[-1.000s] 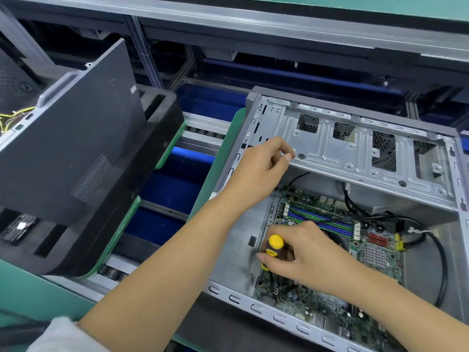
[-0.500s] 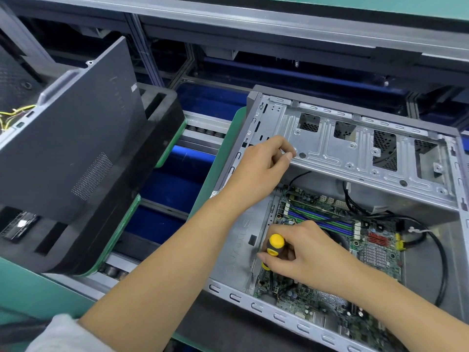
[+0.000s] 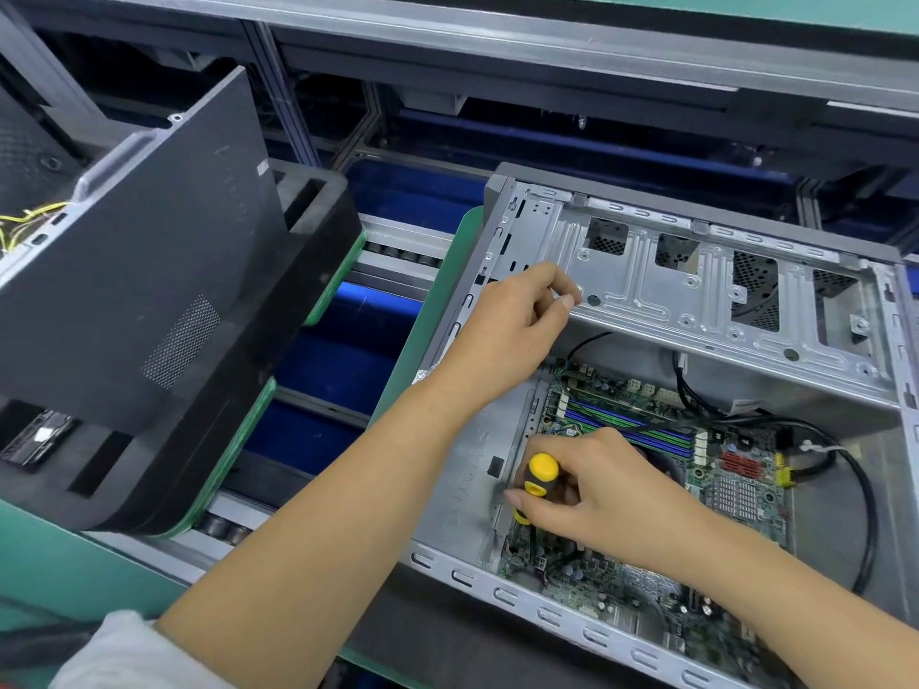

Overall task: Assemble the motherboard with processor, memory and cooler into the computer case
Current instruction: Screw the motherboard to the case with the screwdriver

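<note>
Here the computer case (image 3: 621,643) lies open on its side, and every place is told from it. The motherboard (image 3: 736,494) sits flat on its floor, with blue and green memory slots (image 3: 641,425) near its upper edge. The right hand (image 3: 592,494), over the board's left edge, has its grip curled round a yellow and black screwdriver (image 3: 539,477) that points down at the board. The left hand (image 3: 512,330) grips the case's upper left metal frame (image 3: 696,300), fingers curled on its edge. Left of the case, apart from it, a second dark case (image 3: 144,290) stands tilted in a black tray (image 3: 298,310)
</note>
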Available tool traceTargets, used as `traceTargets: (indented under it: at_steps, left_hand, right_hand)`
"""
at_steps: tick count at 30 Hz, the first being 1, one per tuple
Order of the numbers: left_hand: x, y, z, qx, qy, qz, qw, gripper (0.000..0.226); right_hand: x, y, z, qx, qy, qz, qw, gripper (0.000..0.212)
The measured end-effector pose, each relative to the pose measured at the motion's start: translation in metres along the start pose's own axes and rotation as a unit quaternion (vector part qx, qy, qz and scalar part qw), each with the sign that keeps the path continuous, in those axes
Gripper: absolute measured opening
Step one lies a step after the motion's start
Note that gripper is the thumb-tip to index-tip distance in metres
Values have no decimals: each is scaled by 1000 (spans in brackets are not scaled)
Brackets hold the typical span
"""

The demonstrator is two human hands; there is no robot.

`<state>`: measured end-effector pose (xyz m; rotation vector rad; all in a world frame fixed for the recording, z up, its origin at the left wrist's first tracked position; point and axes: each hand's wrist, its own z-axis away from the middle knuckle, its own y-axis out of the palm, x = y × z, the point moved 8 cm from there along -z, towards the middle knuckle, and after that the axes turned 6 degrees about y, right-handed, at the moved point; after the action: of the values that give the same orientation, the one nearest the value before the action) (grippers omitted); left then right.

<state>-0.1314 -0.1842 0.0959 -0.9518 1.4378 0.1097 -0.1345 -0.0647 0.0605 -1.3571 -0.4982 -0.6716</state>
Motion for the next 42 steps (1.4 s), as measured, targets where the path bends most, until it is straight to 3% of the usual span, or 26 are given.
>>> traceTargets:
  at_steps: [42]
  left_hand:
    - [0,-1,-1,-5,16,-22,1000,15]
  right_hand:
    - [-6,-8,2,-7,42,-23,999,28]
